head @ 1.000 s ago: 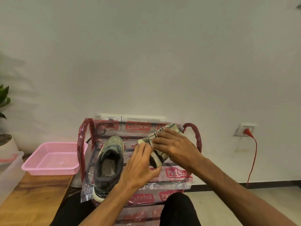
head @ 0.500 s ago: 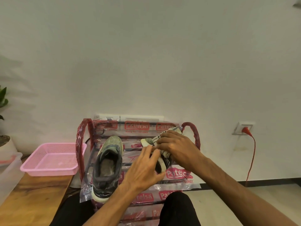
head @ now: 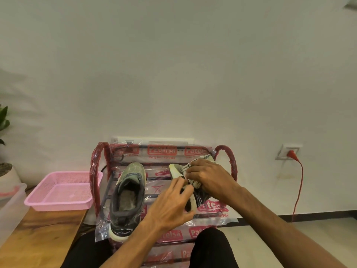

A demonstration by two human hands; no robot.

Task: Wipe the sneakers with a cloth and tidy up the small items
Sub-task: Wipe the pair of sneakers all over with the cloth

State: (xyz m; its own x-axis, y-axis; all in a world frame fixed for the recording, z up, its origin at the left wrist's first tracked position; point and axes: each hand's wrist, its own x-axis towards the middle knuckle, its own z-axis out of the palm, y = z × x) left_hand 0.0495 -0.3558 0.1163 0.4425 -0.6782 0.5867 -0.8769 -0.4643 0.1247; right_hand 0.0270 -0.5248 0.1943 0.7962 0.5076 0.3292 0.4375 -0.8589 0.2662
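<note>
One plastic-wrapped red shoe rack [head: 230, 163] fills my centre view. Wooden surface [head: 38, 238] to its left carries a pink basket [head: 58, 205]. Grey-green sneaker [head: 127, 190] lies on the rack top, untouched. Second sneaker [head: 176, 168] sits beside it. Left hand [head: 170, 207] grips its heel, fingers curled. Right hand [head: 210, 178] clutches the patterned cloth [head: 194, 183], pressing it on the upper.

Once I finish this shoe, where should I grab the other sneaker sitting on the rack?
Probably by the heel collar of the free sneaker, coming from your near side and above. It lies flat on the rack with its heel toward you, toe pointing away and opening facing up, so fingers can hook inside.
</note>
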